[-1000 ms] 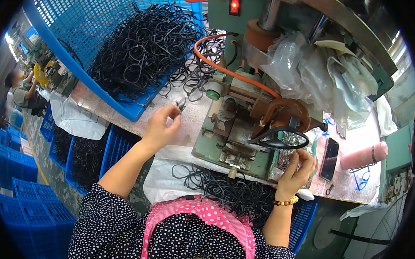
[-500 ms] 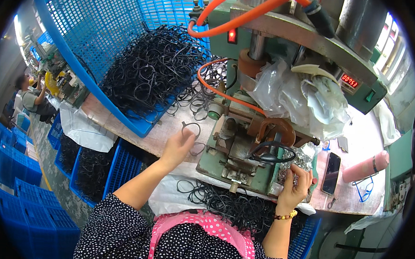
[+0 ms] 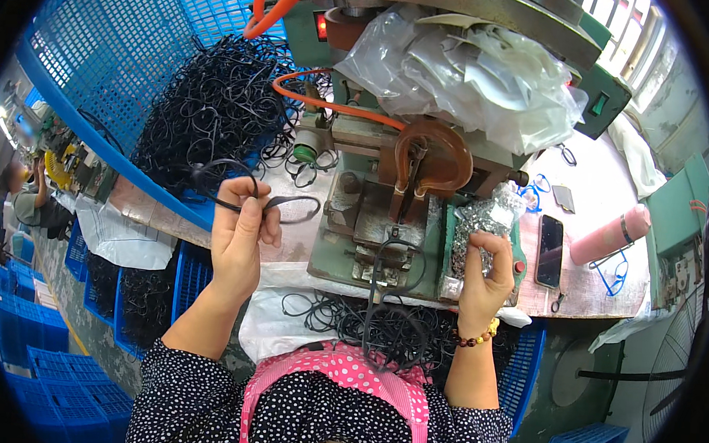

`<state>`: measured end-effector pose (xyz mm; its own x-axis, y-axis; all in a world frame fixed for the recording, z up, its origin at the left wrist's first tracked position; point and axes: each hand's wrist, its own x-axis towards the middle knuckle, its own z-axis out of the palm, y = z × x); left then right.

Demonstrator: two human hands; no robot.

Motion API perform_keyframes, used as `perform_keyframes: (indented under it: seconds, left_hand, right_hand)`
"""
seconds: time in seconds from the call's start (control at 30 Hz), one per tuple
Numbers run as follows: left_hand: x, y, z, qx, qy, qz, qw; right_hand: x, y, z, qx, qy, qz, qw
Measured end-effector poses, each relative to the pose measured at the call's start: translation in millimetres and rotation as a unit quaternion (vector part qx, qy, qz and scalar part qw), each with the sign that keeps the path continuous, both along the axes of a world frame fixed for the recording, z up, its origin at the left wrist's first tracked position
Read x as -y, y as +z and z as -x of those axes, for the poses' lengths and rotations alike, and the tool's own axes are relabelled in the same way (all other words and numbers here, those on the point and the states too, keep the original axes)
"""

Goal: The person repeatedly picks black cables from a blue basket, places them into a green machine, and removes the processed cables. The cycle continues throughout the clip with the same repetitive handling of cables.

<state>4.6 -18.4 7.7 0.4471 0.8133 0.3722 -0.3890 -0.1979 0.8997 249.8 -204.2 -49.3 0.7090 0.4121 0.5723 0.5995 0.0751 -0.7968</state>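
My left hand is closed on a black eyeglass frame, left of the machine, with one rim jutting out on each side of the fingers. My right hand is at the tray of small shiny metal pieces. Its thumb and forefinger are curled together; whatever is between them is too small to make out. Another black eyeglass frame, blurred and touched by neither hand, hangs before the machine's front edge, above a heap of similar frames. The brown curved coil stands over the metal jig.
A large blue basket heaped with black frames stands at the left. Plastic bags cover the machine's upper part. To the right lie a phone, a pink bottle and blue eyeglasses. Cables arch over the machine.
The black frame at the coil has left it and is lower, before the machine. My left hand has moved left and nearer with its frame. My right hand has shifted slightly left. The view has tilted.
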Motion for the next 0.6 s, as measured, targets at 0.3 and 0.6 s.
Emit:
perform_keyframes:
  seconds: [0.3,0.6]
  left_hand:
    - [17,44,-33,0.018,-0.034,-0.041,0.998]
    - [12,43,-44,0.017,-0.045,-0.070,0.996]
  right_hand:
    - [-39,34,40,-0.032,0.132,-0.064,0.989]
    - [-52,43,60,-0.249,0.249,-0.110,0.930]
